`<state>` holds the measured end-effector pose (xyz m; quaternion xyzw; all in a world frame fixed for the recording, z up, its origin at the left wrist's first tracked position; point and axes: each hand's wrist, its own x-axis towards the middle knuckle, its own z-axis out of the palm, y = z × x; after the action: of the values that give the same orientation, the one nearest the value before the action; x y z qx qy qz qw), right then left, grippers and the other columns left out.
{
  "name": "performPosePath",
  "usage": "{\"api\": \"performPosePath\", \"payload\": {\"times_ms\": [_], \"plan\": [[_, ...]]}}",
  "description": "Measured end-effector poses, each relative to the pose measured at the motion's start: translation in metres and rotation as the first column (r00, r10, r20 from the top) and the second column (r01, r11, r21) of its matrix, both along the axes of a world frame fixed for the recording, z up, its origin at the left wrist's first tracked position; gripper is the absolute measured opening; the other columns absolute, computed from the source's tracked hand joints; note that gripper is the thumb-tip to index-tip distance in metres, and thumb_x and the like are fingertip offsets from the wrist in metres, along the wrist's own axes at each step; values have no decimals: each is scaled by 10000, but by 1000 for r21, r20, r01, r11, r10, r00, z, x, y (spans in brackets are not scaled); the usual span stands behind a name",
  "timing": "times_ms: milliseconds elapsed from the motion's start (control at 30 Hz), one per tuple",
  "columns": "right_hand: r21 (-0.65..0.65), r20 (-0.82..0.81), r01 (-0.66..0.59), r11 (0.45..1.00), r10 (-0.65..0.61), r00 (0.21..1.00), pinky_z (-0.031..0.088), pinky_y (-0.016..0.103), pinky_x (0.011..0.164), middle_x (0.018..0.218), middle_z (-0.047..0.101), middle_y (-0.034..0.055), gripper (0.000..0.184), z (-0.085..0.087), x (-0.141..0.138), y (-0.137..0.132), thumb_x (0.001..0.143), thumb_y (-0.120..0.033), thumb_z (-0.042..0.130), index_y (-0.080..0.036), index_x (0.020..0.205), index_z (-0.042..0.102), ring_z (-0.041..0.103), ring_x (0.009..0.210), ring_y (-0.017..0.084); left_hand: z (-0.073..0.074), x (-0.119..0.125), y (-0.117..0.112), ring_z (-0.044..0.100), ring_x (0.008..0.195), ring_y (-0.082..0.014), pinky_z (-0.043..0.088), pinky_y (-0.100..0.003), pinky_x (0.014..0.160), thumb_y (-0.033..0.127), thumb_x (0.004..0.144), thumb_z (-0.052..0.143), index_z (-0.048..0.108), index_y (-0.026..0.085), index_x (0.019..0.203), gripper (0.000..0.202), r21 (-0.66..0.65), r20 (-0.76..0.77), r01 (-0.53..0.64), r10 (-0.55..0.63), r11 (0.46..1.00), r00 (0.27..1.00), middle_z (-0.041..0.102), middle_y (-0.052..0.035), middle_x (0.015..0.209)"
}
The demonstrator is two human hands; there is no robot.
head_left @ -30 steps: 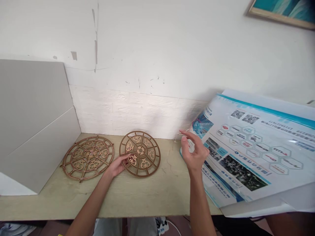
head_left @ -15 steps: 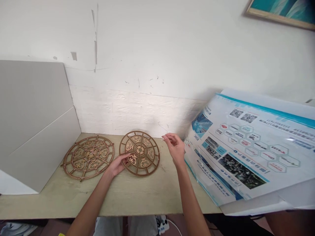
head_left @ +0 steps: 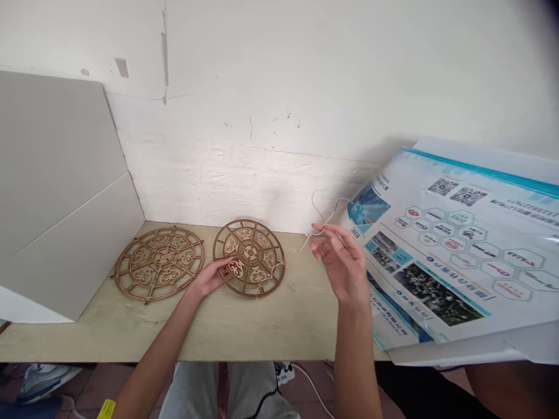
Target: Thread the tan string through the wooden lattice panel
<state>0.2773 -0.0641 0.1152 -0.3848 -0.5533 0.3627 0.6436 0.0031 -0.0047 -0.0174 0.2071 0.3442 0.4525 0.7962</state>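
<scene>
Head view: this is the only camera I have, looking down at my two hands on the shelf.

Left hand: my left hand lies low and relaxed, fingers extended and slightly parted, resting on the lower left of the bronze-brown fretwork disc. It presses or steadies the disc rather than clamping it; I see no closed grip.

Right hand: my right hand is raised above the shelf, half open, with fingers loosely curled. A thin pale cord passes at the fingertips, but I cannot tell whether it is pinched.

Cord: it runs from the right rim of that disc up past my right hand, then bends into a loose loop in the air.

Discs: the one under my left hand lies flat on the shelf, just beside a second fretwork disc. I cannot tell their material.

Shelf: a pale wooden shelf bears both discs.

Surroundings: a grey board leans at the left, and a printed blue-and-white poster tilts at the right, near my right hand.
</scene>
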Motion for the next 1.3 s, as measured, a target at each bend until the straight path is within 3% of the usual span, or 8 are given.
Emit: {"api": "performPosePath", "payload": {"times_ms": [167, 267, 433, 567, 700, 800, 1000, 1300], "plan": [[-240, 51, 316, 918, -313, 948, 411, 165, 605, 1190, 647, 130, 520, -73, 23, -17, 695, -540, 694, -157, 1037, 610, 574, 739, 55, 1, 0, 1, 665, 802, -155, 543, -261, 780, 93, 878, 608, 709, 40, 993, 162, -8, 12, 12, -12, 1000, 1000, 708, -131, 1006], [-359, 211, 368, 858, -310, 927, 429, 180, 608, 1171, 653, 140, 629, -115, 36, -26, 622, -618, 700, -145, 1031, 633, 601, 755, 85, 2, 0, 2, 666, 789, -157, 541, -264, 766, 96, 877, 611, 707, 48, 999, 163, -13, 6, 16, -16, 1000, 1000, 709, -130, 996], [-245, 446, 647, 722, -509, 736, 416, 193, 578, 1128, 651, 151, 655, -154, 43, -43, 686, -667, 557, -117, 1024, 670, 578, 734, 98, 5, 0, 4, 667, 799, -150, 547, -259, 761, 96, 893, 592, 699, 44, 1029, 181, -5, -18, 25, -25, 1000, 1000, 704, -126, 1031], [-151, 541, 710, 688, -543, 642, 419, 195, 606, 943, 679, 108, 512, -158, 28, -52, 804, -561, 488, -117, 960, 691, 540, 683, 77, 9, 0, 3, 662, 765, -139, 552, -252, 740, 80, 901, 573, 695, 47, 1005, 164, -11, -7, 17, -17, 1000, 1000, 710, -101, 960], [-98, 622, 456, 884, -304, 721, 485, 199, 708, 1006, 682, 91, 406, -148, 1, -57, 891, -416, 448, -164, 1116, 674, 595, 791, 84, 11, 1, 2, 664, 750, -135, 556, -247, 722, 72, 908, 556, 695, 51, 987, 161, -24, -4, 8, -8, 1000, 1000, 713, -98, 950], [-31, 757, 201, 979, -108, 644, 506, 226, 886, 1079, 651, 70, 387, -140, -18, -57, 920, -273, 403, -257, 1232, 631, 600, 988, 100, 10, 1, 1, 670, 768, -142, 558, -248, 732, 76, 903, 567, 697, 50, 986, 156, -16, -13, 8, -9, 1000, 1000, 715, -105, 968], [-92, 881, 99, 991, 35, 472, 498, 245, 879, 1135, 583, 47, 312, -142, -33, -54, 891, -212, 486, -341, 1067, 711, 563, 944, 86, 11, 2, 1, 667, 743, -143, 550, -249, 716, 65, 904, 553, 697, 51, 955, 153, -28, -15, -15, 14, 999, 1000, 715, -101, 936], [104, 844, 100, 990, -141, 518, 474, 293, 974, 1211, 613, 5, 149, -146, -29, -44, 857, -299, 589, -289, 862, 738, 562, 1102, 128, 17, 3, -4, 671, 775, -158, 548, -266, 744, 69, 889, 579, 711, 46, 953, 148, -40, -38, -31, 29, 999, 999, 714, -116, 953]]}}
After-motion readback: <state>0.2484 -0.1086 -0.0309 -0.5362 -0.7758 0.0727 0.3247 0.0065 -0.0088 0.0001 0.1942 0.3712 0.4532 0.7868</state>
